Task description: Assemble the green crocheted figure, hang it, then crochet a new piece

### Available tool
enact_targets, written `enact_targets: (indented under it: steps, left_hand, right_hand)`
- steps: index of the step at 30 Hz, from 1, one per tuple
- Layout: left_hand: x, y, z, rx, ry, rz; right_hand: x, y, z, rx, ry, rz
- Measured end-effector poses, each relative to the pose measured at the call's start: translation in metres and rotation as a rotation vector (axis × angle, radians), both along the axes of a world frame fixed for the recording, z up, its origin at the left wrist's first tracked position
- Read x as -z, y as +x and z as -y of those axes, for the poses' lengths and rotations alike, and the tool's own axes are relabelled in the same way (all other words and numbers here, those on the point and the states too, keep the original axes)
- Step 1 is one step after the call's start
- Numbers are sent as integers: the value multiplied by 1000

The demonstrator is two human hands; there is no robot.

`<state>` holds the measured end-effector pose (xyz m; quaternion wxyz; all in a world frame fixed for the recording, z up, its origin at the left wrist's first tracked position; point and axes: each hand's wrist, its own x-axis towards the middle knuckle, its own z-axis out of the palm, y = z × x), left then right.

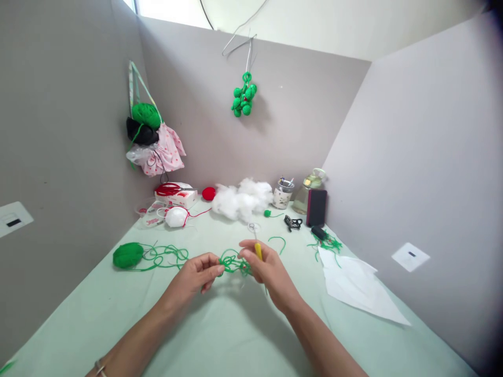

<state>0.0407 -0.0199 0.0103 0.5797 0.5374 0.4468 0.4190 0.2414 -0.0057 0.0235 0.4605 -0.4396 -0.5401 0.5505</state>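
My left hand (pixel 198 276) pinches a tangle of green yarn (pixel 231 262) at its left side, fingers closed on the strand. My right hand (pixel 264 267) is closed round a yellow-handled crochet hook (pixel 258 250) and touches the same tangle from the right. Both hands hover just above the pale green table (pixel 220 335). Loose green yarn loops (pixel 167 255) trail left across the table to a green yarn ball (pixel 128 255).
White stuffing (pixel 241 200), a white ball (pixel 175 217), a red piece (pixel 208 193), a box with red scissors (pixel 175 193), a cup (pixel 283 195), a bottle (pixel 308 191) and a phone (pixel 316 207) line the back. White paper (pixel 356 285) lies right. Green crocheted balls (pixel 243 97) hang on the wall.
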Motion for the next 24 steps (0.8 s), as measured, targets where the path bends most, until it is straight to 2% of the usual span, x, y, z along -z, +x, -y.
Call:
enact_targets:
  steps: [3, 9, 16, 24]
  left_hand:
    - [0, 3, 1, 41, 6, 1]
    - [2, 2, 4, 32, 29, 9]
    - [3, 0, 6, 6, 46, 42]
    - [6, 6, 10, 41, 22, 37]
  right_hand:
    - [-1, -5, 4, -135, 31, 109]
    - [2, 2, -1, -31, -40, -97]
    - [2, 3, -1, -148, -146, -202]
    - [6, -4, 3, -212, -187, -166]
